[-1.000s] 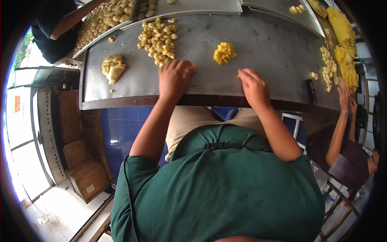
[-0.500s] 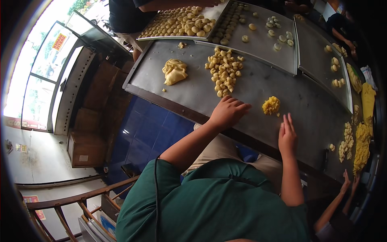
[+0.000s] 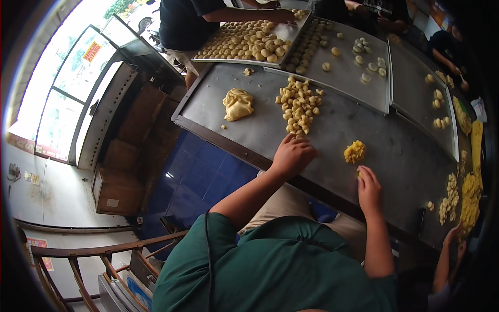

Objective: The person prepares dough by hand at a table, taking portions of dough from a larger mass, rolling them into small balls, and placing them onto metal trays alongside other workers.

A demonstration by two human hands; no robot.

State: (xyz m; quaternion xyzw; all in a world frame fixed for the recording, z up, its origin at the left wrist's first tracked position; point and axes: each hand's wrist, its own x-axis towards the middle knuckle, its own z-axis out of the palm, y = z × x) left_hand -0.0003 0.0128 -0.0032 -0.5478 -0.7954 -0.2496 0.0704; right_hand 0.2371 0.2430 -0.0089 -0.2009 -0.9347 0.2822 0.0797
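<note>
Here, left hand (image 3: 294, 155), tray (image 3: 234, 61) of dough balls (image 3: 264, 48)

Dough balls (image 3: 298, 103) on a metal worktable (image 3: 332, 122) and trays (image 3: 345, 86) show a bakery workroom.

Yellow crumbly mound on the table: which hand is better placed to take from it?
Probably the right hand: it is just on the near side of the yellow mound. The left hand is farther away, beside the dough pieces.
</note>
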